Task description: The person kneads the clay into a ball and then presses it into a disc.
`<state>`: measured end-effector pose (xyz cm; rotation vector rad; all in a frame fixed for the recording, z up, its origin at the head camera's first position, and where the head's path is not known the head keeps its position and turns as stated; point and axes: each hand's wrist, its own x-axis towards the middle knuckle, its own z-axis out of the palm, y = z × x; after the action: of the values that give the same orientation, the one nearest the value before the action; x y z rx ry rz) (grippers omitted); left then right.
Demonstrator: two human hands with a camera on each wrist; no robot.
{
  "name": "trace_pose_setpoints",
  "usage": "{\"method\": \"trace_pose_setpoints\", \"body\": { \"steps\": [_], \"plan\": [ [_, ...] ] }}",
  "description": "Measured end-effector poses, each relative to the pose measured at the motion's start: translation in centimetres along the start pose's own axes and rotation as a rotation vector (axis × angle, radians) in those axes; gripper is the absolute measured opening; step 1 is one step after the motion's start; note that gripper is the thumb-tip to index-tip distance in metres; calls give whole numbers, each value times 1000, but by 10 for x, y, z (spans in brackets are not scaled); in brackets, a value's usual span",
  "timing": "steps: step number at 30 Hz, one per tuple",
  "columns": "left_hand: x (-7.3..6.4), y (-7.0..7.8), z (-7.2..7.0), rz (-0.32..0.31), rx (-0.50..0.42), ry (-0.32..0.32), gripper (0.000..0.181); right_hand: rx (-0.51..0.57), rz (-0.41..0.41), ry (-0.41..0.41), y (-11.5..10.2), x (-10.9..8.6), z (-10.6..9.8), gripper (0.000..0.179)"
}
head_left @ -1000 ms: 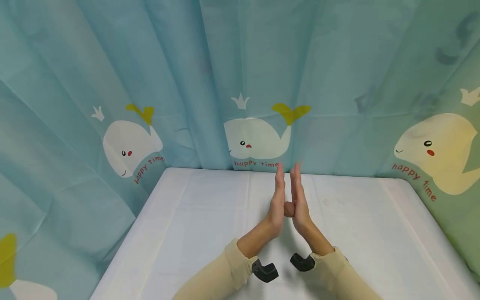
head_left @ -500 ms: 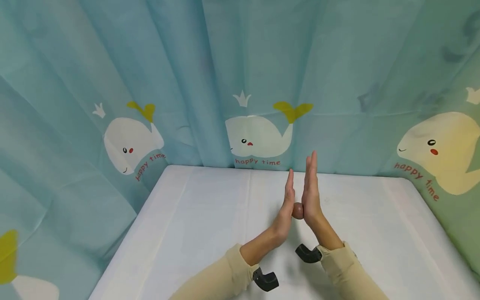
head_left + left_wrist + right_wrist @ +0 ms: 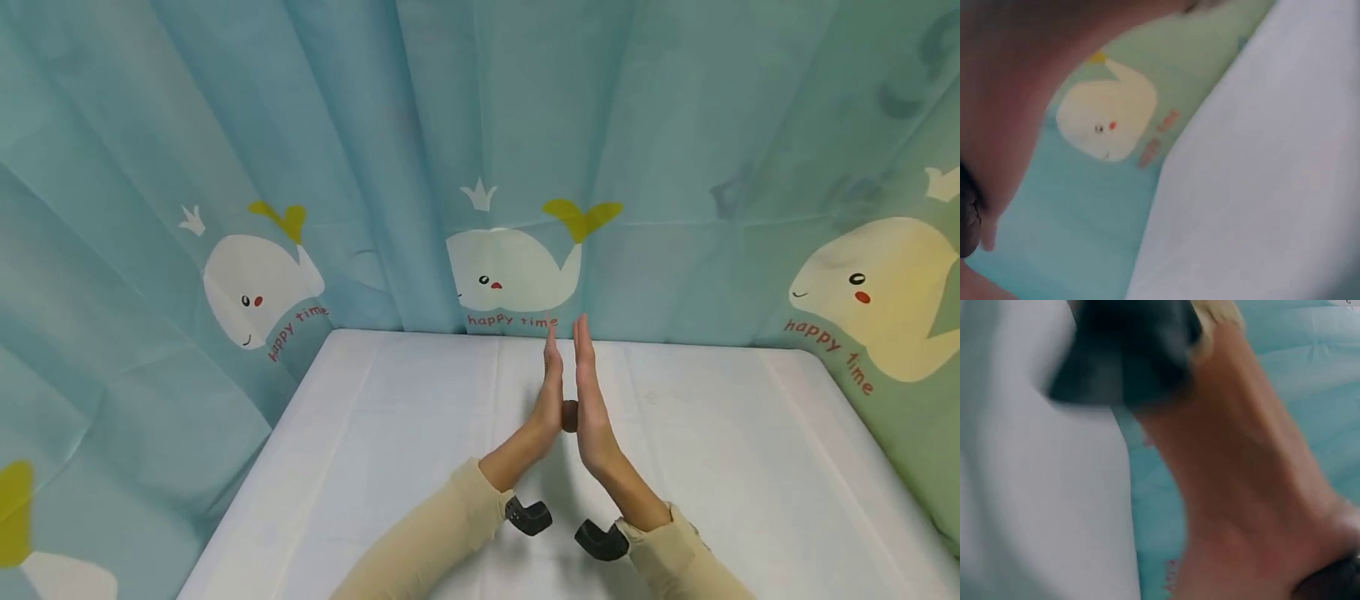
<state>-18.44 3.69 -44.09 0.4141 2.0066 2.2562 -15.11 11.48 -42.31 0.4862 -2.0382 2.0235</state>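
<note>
In the head view a small dark-brown, clay-like ball sits between two upright palms. My left hand presses it from the left with straight fingers. Flat against its other side is my right hand, fingers also straight and pointing away from me. The fingertips lean toward each other, with a narrow gap between the hands. Up close in the left wrist view, the brown ball shows fine cracks at the left edge. Only a dark part of the ball appears at the lower right of the right wrist view.
Beneath the hands spreads a white-covered table. A blue-green curtain with whale prints hangs along its back and sides. Black wrist mounts stick out below both beige sleeves.
The hands slide against each other: over the last half second the left moves forward, the right back, and both shift left. The ball between them looks darker and narrower than before.
</note>
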Motion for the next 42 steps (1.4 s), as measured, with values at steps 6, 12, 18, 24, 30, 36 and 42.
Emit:
{"method": "trace_pose_setpoints", "body": {
  "steps": [6,12,18,24,30,36,42],
  "plan": [
    [-22,11,16,-56,-216,-63,64,-111,-99,155,16,23,-20,56],
    [-11,23,9,-53,-224,3,64,-20,19,39,17,7,-11,53],
    [8,17,-11,11,-97,84,61,2,-32,-84,1,-8,11,56],
    [-10,24,-3,-10,-43,-4,60,30,38,17,5,11,0,55],
    [-10,37,0,58,-67,10,59,108,113,26,15,12,0,52],
    [0,25,-13,50,3,33,58,81,69,-2,0,2,13,53],
    [-19,19,-2,19,-16,-45,62,60,130,39,12,20,-6,49]
  ]
}}
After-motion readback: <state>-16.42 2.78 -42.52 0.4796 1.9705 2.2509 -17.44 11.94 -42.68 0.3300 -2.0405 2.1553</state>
